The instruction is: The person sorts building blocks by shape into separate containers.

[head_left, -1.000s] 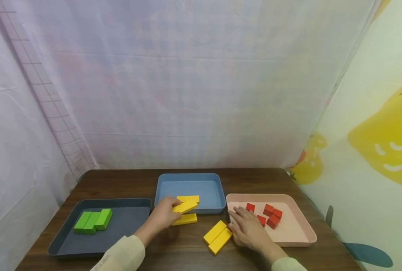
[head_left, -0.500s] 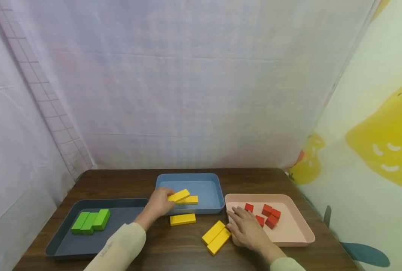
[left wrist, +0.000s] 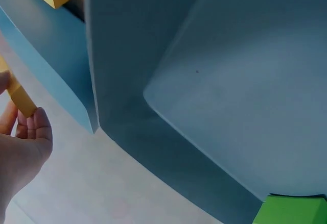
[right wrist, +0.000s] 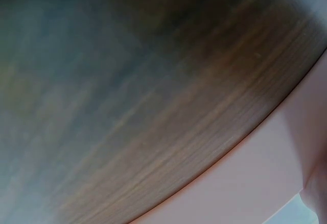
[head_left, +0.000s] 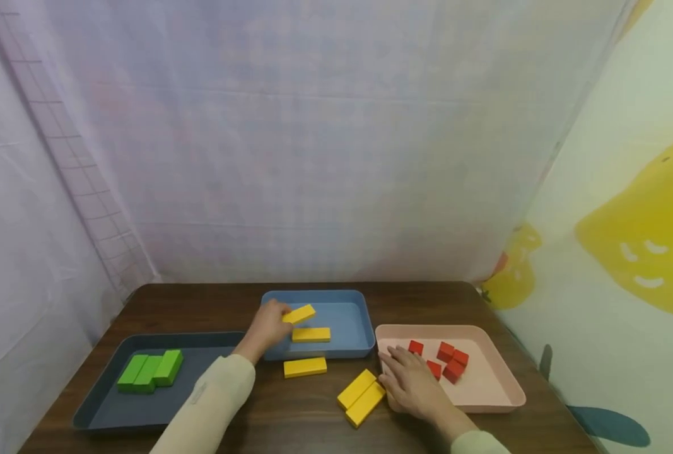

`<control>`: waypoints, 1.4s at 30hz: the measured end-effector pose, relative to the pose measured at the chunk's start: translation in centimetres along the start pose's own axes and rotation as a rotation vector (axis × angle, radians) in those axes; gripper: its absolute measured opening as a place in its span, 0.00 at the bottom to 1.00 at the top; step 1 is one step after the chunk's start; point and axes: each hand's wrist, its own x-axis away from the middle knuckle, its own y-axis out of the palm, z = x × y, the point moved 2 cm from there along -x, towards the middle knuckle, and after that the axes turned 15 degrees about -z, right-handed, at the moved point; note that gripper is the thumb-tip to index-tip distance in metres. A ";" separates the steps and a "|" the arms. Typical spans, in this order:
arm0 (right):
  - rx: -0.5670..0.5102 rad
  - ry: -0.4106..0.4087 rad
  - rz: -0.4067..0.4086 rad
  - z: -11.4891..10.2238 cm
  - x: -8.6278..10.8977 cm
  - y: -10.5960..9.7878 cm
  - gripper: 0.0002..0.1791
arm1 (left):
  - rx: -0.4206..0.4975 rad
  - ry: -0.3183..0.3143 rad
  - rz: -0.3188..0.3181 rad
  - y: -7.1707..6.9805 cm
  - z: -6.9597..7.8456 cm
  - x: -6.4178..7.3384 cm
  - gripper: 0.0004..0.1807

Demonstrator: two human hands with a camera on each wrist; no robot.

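Note:
My left hand (head_left: 268,326) pinches a yellow block (head_left: 302,313) by its left end, over the left part of the blue tray (head_left: 352,315). In the left wrist view the thumb and fingers hold this block (left wrist: 22,101) at the left edge. Another yellow block (head_left: 311,335) lies in the tray, apart from the held one. My right hand (head_left: 420,386) rests on the left rim of the pink tray (head_left: 492,384), fingers extended and near several red blocks (head_left: 454,371). The right wrist view shows mostly blurred tabletop and only a sliver of that hand.
A yellow block (head_left: 304,367) lies on the brown table (head_left: 291,416) in front of the blue tray. Two more yellow blocks (head_left: 361,398) lie side by side near the right hand. At the left, a dark tray (head_left: 200,359) bears three green blocks (head_left: 147,373).
My left hand has carried the yellow block forward and left, from above the blue tray's front rim to farther inside it. The right hand has stayed in place.

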 end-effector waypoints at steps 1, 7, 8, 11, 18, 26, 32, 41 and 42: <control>-0.002 0.004 0.000 0.0 0.0 0.0 0.27 | -0.001 -0.005 -0.002 0.0 -0.1 -0.2 0.15; 0.009 -0.001 0.011 0.0 0.2 0.0 0.27 | -0.043 -0.066 -0.023 0.5 -0.7 -1.4 0.16; 0.011 -0.007 0.021 0.0 0.2 0.0 0.27 | -0.047 -0.079 -0.030 0.5 -0.8 -1.6 0.17; 0.019 -0.020 0.044 0.0 0.2 0.0 0.26 | -0.063 -0.093 -0.053 0.7 -0.9 -2.2 0.17; 0.020 -0.024 0.030 -0.3 0.1 0.0 0.27 | -0.100 -0.095 -0.107 1.0 -0.9 -2.6 0.19; 0.006 -0.005 0.006 -0.4 0.0 -0.2 0.27 | -0.177 -0.088 -0.118 1.5 -1.2 -2.8 0.12; 0.009 0.010 -0.022 -0.3 0.0 0.0 0.27 | -0.172 -0.096 -0.136 2.0 -1.7 -2.8 0.18; 0.005 0.015 -0.026 -0.1 -0.2 0.1 0.28 | -0.133 -0.105 -0.166 1.4 -1.6 -2.3 0.22; 0.002 0.014 -0.025 -0.1 -0.3 0.1 0.28 | -0.123 -0.107 -0.165 1.2 -1.6 -2.2 0.22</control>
